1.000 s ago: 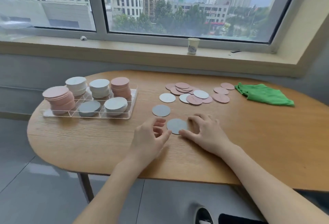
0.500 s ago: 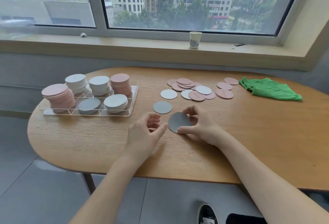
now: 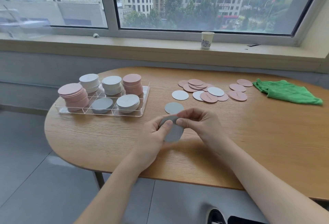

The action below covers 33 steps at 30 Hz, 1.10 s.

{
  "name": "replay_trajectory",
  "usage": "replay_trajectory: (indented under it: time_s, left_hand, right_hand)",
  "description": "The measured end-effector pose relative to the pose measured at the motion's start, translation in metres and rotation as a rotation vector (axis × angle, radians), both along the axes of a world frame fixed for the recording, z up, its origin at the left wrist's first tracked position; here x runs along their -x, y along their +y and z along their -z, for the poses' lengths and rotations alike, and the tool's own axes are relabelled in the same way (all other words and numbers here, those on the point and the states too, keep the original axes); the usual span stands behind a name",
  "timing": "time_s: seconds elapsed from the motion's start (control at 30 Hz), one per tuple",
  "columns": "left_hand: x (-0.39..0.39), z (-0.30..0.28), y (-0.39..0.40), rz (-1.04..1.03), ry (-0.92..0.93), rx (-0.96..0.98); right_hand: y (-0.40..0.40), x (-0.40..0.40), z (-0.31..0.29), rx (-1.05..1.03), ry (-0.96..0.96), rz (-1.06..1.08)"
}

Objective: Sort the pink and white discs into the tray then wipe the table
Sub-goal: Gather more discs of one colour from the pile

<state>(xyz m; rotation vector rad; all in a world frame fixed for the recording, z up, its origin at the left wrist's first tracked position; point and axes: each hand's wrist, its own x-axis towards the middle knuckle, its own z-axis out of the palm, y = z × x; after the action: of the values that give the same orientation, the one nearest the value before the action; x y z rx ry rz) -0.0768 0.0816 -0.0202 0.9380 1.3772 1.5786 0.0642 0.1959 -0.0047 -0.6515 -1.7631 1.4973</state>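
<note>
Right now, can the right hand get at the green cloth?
Probably not yet: the right hand is pinching a grey disc together with the left hand. The path to the cloth looks free across bare table once it lets go.

The tray (image 3: 145, 99) sat to my left on the table (image 3: 249, 143), stacks in its compartments. Loose discs (image 3: 210, 90) lay behind my hands, the cloth (image 3: 286, 92) farther right, and a cup (image 3: 207, 40), probably paper, on the windowsill (image 3: 142, 45) behind.
</note>
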Motion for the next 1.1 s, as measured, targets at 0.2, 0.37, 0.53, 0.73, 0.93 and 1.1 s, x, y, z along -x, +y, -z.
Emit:
replay_trajectory:
  time_s: [0.2, 0.37, 0.53, 0.73, 0.93, 1.1]
  left_hand:
    - [0.014, -0.006, -0.010, -0.095, -0.164, 0.015]
    - [0.024, -0.004, -0.011, -0.140, -0.157, 0.020]
    - [0.027, -0.005, -0.010, -0.151, -0.153, 0.023]
    - [0.028, -0.006, -0.005, -0.194, -0.138, 0.021]
    - [0.030, -0.004, -0.006, -0.287, -0.200, -0.001]
    - [0.026, -0.007, -0.009, -0.239, -0.248, -0.031]
  right_hand:
    - [0.044, 0.020, 0.010, -0.344, -0.368, 0.251]
    - [0.072, 0.046, 0.020, -0.504, -0.822, 0.273]
    - [0.072, 0.057, 0.011, -0.479, -0.891, 0.265]
    - [0.061, 0.046, 0.011, -0.242, -0.478, 0.176]
    - [0.034, 0.032, 0.003, -0.083, -0.084, 0.121]
    - [-0.001, 0.039, -0.006, -0.047, 0.033, 0.048]
